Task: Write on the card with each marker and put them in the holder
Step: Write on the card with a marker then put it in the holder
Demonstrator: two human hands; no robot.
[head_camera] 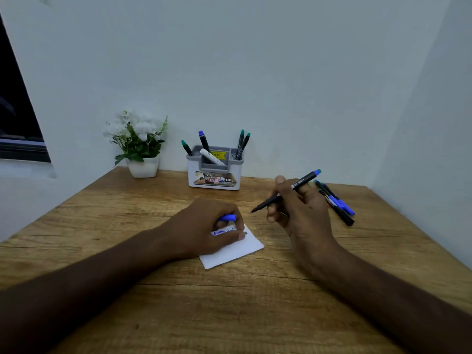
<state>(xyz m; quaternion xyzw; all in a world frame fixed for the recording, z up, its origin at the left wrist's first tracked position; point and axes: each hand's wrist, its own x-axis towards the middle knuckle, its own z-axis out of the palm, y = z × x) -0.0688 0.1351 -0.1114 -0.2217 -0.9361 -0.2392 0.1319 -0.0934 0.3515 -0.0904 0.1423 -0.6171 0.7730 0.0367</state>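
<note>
Card (231, 252) — white, scribbled blue — is pinned on the bench (178, 297) by the left hand (204, 226), curled round a blue cap (226, 217); the uncapped marker (286, 192) is gripped in the right hand (298, 203) — just right of the card.

Table (127, 226): wood-grain surface, matt, visibly streaked. Card (229, 254): white paper, matt. Holder (217, 175): smooth grey-white plastic with a glossy label. Markers (337, 203): smooth black plastic barrels.
</note>
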